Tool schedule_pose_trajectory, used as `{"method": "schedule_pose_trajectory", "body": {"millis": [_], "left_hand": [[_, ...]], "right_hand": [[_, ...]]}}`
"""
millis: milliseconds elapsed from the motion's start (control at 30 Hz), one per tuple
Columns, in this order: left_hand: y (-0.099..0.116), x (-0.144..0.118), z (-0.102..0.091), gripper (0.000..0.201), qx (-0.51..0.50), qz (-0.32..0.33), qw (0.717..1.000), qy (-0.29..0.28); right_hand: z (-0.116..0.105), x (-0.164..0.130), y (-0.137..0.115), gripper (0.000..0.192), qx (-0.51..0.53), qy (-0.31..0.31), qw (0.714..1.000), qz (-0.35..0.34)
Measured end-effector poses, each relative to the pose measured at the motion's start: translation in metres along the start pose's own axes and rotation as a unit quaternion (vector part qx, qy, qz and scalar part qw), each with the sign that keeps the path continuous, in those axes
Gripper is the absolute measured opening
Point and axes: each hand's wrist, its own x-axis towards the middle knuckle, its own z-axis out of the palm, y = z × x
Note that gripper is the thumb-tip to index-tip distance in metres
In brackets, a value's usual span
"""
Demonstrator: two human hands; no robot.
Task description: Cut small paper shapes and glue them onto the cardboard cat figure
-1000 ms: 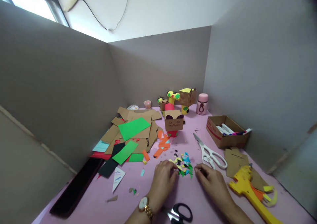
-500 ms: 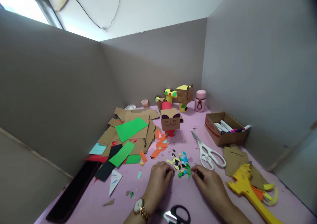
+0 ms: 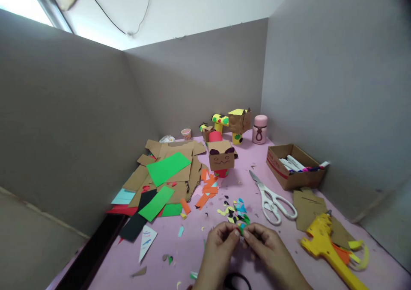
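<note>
My left hand and my right hand come together near the front of the pink table. Thumbs and fingers of both are pinched around a small green paper piece, mostly covered by the fingertips. Just beyond them lies a loose heap of tiny cut paper pieces in yellow, black, blue and green. Below and between my wrists, black-handled scissors show only part of a handle loop. A cardboard-headed figure with a drawn face and red base stands behind the heap.
White-handled scissors lie to the right, near a box of markers and a yellow glue gun. Cardboard and coloured paper sheets pile up at left. Farther back are a pink bottle and a yellow spotted cardboard animal.
My hands have moved toward each other from either side of the paper heap, and their fingertips now meet around a small piece. The view has shifted slightly.
</note>
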Motion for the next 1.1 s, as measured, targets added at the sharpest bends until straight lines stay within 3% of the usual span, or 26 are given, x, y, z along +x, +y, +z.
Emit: {"method": "schedule_pose_trajectory", "body": {"millis": [433, 767, 967, 1100], "left_hand": [[-0.003, -0.001, 0.004, 0.039, -0.122, -0.016, 0.992, -0.007], [-0.014, -0.001, 0.004, 0.033, -0.182, -0.035, 0.98, -0.069], [-0.011, -0.003, 0.006, 0.035, -0.21, -0.053, 0.974, -0.062], [-0.011, -0.003, 0.006, 0.036, -0.214, -0.059, 0.974, -0.055]], "right_hand": [[0.003, 0.002, 0.008, 0.042, 0.15, -0.03, 0.987, 0.039], [0.011, 0.001, -0.001, 0.036, 0.324, -0.074, 0.932, 0.142], [0.009, 0.001, -0.003, 0.035, 0.355, -0.077, 0.915, 0.177], [0.009, 0.002, -0.003, 0.036, 0.347, -0.074, 0.918, 0.177]]}}
